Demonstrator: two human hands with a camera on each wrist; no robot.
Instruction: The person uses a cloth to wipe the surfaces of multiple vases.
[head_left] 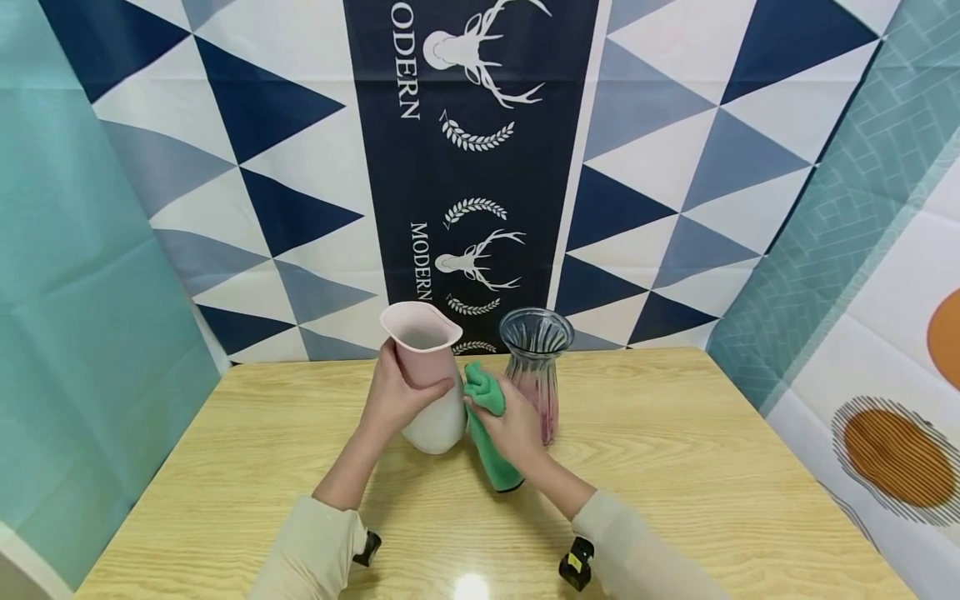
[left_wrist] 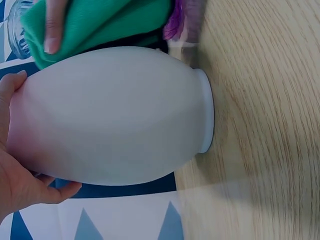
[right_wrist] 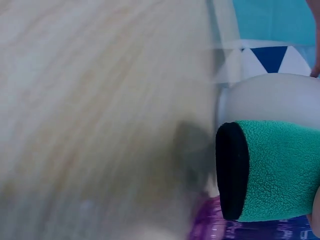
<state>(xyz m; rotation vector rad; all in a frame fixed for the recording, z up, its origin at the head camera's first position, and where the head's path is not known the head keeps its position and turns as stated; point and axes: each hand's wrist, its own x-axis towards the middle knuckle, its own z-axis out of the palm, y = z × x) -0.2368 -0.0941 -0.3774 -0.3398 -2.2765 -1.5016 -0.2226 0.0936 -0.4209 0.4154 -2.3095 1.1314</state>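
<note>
My left hand [head_left: 396, 393] grips a pink-and-white vase [head_left: 437, 421] around its neck, fingers behind and thumb across the front. The vase leans slightly, with its wavy rim up and its white foot near the tabletop. In my right hand [head_left: 519, 423] is a bunched green cloth [head_left: 493, 457], held at the vase's right side. The left wrist view shows the cloth [left_wrist: 105, 22] along the white body [left_wrist: 110, 115]. From the right wrist, a folded end of the cloth [right_wrist: 280, 170] with a black edge hangs in front of the vase [right_wrist: 270, 97].
A ribbed glass vase [head_left: 542, 367], clear-blue above and pink-purple below, stands just behind my right hand. The light wooden table [head_left: 645, 467] ends at a patterned backdrop [head_left: 480, 183]. A teal side panel [head_left: 90, 292] rises at the left.
</note>
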